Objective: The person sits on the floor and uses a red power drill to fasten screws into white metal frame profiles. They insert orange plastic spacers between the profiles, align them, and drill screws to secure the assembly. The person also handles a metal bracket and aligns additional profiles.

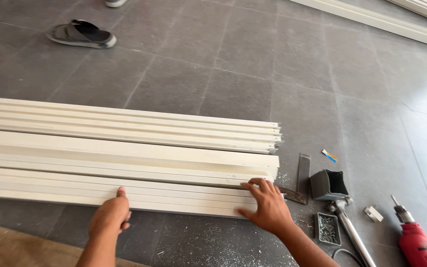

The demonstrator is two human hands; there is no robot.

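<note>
Right hand [269,207] lies flat and spread, fingers unclenched, pressing on the near right end of the white profiles [124,163], gripping nothing; left hand [110,217] sits at the near edge of the same profiles, fingers loosely curled under, thumb tip touching the nearest strip, and whether it actually grips cannot be told.

White profiles lie side by side on the grey tiled floor [253,64], long and running leftward out of view, their cut ends in a rough line at the right; just beyond those ends lies a metal try square [302,175]; right of it stands a short dark square tube piece [328,184]; near that, a hammer [351,230] with a shiny handle, a small tray of screws [328,229], a small white block [373,213] and a red power drill [416,241]; a scrap of blue and yellow [329,156] lies further from the profiles' ends; white dust speckles the floor near the right hand.

Far beyond the profiles, a dark sandal [81,33] rests on the floor.
</note>
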